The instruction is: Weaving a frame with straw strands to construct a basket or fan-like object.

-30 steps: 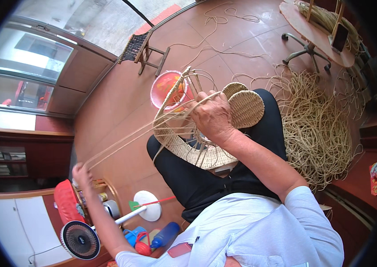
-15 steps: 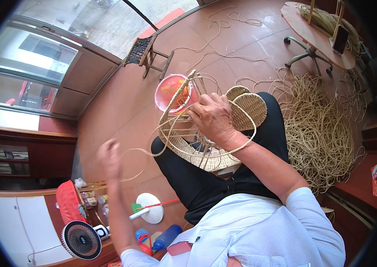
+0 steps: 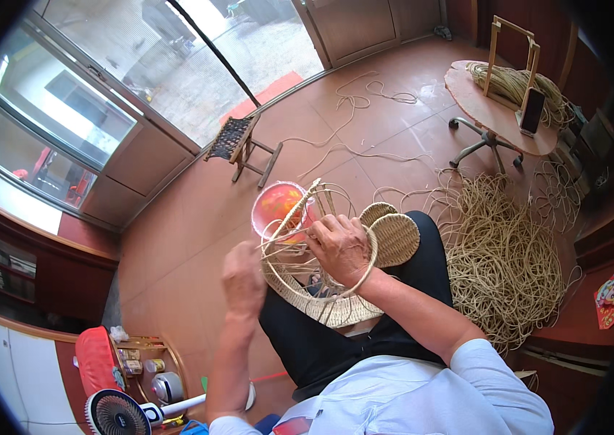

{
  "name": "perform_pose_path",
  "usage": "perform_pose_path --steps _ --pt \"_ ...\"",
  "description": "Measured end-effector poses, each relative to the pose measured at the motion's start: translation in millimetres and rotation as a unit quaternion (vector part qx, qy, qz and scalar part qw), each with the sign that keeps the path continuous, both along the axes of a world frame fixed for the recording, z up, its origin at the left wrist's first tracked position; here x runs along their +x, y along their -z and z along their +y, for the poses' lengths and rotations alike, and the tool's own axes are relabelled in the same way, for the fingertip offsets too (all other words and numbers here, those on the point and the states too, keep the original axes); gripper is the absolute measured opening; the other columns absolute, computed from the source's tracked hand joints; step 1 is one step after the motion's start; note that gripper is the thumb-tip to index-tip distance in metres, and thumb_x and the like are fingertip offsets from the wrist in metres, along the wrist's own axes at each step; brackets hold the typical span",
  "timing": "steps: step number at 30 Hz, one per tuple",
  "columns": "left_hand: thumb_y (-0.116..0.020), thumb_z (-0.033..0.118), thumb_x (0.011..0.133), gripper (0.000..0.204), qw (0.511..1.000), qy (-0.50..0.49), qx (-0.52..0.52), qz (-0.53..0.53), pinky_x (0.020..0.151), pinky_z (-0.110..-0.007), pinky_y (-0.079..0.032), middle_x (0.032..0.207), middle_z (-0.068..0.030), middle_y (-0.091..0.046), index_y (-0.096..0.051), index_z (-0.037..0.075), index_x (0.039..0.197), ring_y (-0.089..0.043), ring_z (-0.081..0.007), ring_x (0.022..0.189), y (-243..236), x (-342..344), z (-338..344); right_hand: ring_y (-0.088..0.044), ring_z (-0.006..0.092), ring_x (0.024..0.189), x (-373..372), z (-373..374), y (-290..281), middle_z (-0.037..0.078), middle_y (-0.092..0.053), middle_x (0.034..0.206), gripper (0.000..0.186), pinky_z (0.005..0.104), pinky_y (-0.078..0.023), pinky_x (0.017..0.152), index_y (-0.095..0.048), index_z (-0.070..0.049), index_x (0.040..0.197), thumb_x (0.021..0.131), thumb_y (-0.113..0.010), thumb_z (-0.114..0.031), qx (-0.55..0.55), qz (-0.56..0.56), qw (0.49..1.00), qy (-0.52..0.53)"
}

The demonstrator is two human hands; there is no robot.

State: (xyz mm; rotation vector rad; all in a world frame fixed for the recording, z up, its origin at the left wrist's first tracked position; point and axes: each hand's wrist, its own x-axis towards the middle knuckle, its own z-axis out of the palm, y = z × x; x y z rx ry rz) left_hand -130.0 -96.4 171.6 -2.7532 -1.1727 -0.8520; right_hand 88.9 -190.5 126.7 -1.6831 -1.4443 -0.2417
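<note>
A partly woven straw piece (image 3: 343, 312) rests across my lap, with a curved band and loose strands rising from it. My right hand (image 3: 339, 246) is closed around straw strands at its upper side; a loop of straw cord (image 3: 375, 254) curls around the wrist. Left of it, my left hand (image 3: 244, 279) is closed, slightly blurred, at the end of thin strands running from the weave. Its fingertips are partly hidden. Two rounded woven straw soles (image 3: 397, 241) lie overlapped on my right thigh, beside my right hand.
A pink bucket (image 3: 278, 206) stands just beyond the weave. A big heap of straw cord (image 3: 503, 261) covers the floor at right, and a folding stool (image 3: 244, 148) is ahead. A round wheeled table (image 3: 466, 90) holds coiled cord and a phone. A fan (image 3: 120, 415) is at lower left.
My left hand has come in from the far left, toward the weave and my right hand. My right hand keeps its grip on the strands. The whole view has shifted.
</note>
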Motion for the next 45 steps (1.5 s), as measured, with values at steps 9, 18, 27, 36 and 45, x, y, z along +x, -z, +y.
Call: perform_pose_path --steps 9,18,27,36,45 --pt "-0.059 0.012 0.102 0.020 0.873 -0.468 -0.084 0.106 0.087 -0.058 -0.057 0.106 -0.0221 -0.077 -0.062 0.007 0.121 -0.075 -0.0453 0.101 56 -417 2 -0.066 0.0234 0.091 -2 13 -1 0.000 -0.069 0.094 0.057 0.0409 -0.046 0.081 -0.065 -0.021 0.146 0.090 -0.075 -0.016 0.000 -0.039 0.999 -0.004" --pt "-0.073 0.024 0.092 0.032 0.641 -0.470 -0.371 0.480 0.097 -0.053 -0.061 0.121 -0.0226 -0.078 -0.082 0.006 0.116 -0.076 -0.0421 0.114 101 -490 -104 -0.066 0.0218 0.076 -2 29 -8 0.000 -0.068 0.077 0.069 0.0399 -0.045 0.074 -0.059 -0.016 0.154 0.088 -0.078 -0.018 -0.020 -0.113 0.992 -0.055" --pt "-0.060 0.013 0.108 0.025 0.972 -0.106 -0.174 -0.120 0.100 -0.044 -0.054 0.120 -0.0197 -0.073 -0.069 0.002 0.129 -0.070 -0.0388 0.114 -20 -70 -71 -0.063 0.0210 0.070 -22 -5 -5 -0.001 -0.061 0.071 0.083 0.0394 -0.046 0.070 -0.051 -0.016 0.162 0.084 -0.077 -0.012 0.002 -0.134 0.987 -0.089" --pt "-0.064 0.002 0.099 0.041 0.994 0.063 -0.077 -0.035 0.099 -0.046 -0.056 0.125 -0.0172 -0.071 -0.063 0.004 0.140 -0.068 -0.0361 0.115 25 -10 -51 -0.069 0.0197 0.077 -44 -30 2 0.001 -0.070 0.084 0.065 0.0364 -0.050 0.076 -0.056 -0.013 0.157 0.094 -0.067 -0.016 -0.012 -0.170 0.981 -0.093" --pt "-0.060 -0.005 0.091 0.050 0.986 0.121 -0.064 0.090 0.098 -0.048 -0.057 0.119 -0.0195 -0.072 -0.061 -0.005 0.140 -0.068 -0.0385 0.111 14 -20 -16 -0.069 0.0222 0.071 -52 -10 12 0.001 -0.066 0.072 0.072 0.0401 -0.048 0.071 -0.056 -0.018 0.156 0.086 -0.075 -0.014 -0.008 -0.121 0.987 -0.106"
